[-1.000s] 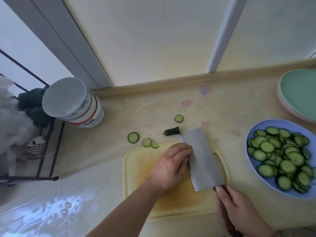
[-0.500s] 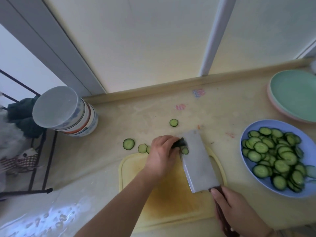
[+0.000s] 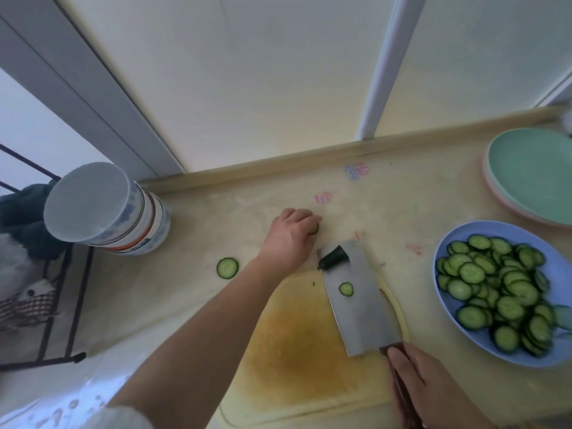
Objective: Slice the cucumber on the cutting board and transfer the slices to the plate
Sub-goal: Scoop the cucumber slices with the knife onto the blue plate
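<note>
The yellow cutting board (image 3: 297,351) lies in front of me with no slices on its bare surface. My right hand (image 3: 430,388) grips the dark handle of a cleaver (image 3: 362,305), whose flat blade lies over the board's right side. One cucumber slice (image 3: 346,288) sits on the blade, and the dark cucumber end piece (image 3: 334,257) rests at the blade's far tip. My left hand (image 3: 291,236) reaches past the board onto the counter, fingers curled over a stray slice (image 3: 315,228). Another slice (image 3: 227,267) lies on the counter to the left. The blue plate (image 3: 458,332) at right is piled with slices.
A stack of bowls (image 3: 105,209) stands at the back left near the counter's left edge. A green plate on a pink one (image 3: 532,174) sits at the back right. A black wire rack (image 3: 62,305) holding cloths is beyond the left edge. The wall runs along the back.
My left hand moved from the cleaver's tip out onto the counter to the far stray slice. The cucumber end piece now lies uncovered on the blade. The two slices beside the board's far edge are hidden.
</note>
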Tool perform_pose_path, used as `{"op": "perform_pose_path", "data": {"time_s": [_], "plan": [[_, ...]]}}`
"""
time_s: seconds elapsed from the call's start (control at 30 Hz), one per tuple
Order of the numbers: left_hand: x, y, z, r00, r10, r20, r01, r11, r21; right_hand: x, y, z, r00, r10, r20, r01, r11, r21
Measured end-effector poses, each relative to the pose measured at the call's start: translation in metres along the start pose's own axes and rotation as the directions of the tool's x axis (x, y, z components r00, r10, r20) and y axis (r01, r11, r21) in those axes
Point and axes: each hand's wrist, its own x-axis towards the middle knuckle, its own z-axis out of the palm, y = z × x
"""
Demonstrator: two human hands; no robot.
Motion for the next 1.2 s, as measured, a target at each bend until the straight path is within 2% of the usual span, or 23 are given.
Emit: {"op": "perform_pose_path", "data": {"time_s": [0.07,0.13,0.23,0.4,0.5,0.73,0.87,1.03,1.2], "plan": [[0.002,-0.003,-0.001,0.995,0.096,0.017,-0.096,0.995,0.014,0.002,-0.001,-0.001,1.0,0.01,-0.015,-0.01,1.0,-0.012],[-0.002,0.001,0.0,0.991,0.135,-0.02,-0.135,0.991,-0.009,0.007,-0.003,-0.005,1.0,-0.007,0.0,0.007,0.999,-0.041],[-0.011,0.008,0.005,0.998,0.036,-0.052,-0.039,0.998,-0.056,0.014,-0.007,-0.011,0.998,-0.034,0.046,0.035,0.999,-0.041],[-0.025,0.027,0.006,0.997,-0.034,0.066,0.044,0.985,-0.168,0.018,-0.016,-0.014,0.997,-0.001,0.079,0.003,1.0,-0.028],[-0.025,0.04,0.011,0.996,-0.089,0.02,0.091,0.979,-0.183,0.017,-0.022,-0.014,0.997,0.004,0.071,-0.001,0.999,-0.039],[-0.032,0.062,0.026,0.984,-0.135,-0.118,0.108,0.971,-0.214,0.014,-0.027,-0.017,0.997,0.001,0.082,0.002,0.999,-0.036],[-0.035,0.062,0.025,0.988,-0.124,-0.097,0.1,0.971,-0.218,0.013,-0.023,-0.017,0.996,-0.024,0.083,0.028,0.998,-0.048],[-0.044,0.067,0.024,0.987,-0.15,-0.064,0.12,0.932,-0.342,0.01,-0.016,-0.016,0.998,-0.037,0.046,0.04,0.998,-0.053],[-0.07,0.069,0.024,0.989,-0.116,-0.092,0.069,0.909,-0.41,0.004,-0.011,-0.015,0.999,-0.023,0.043,0.024,0.999,-0.042]]}}
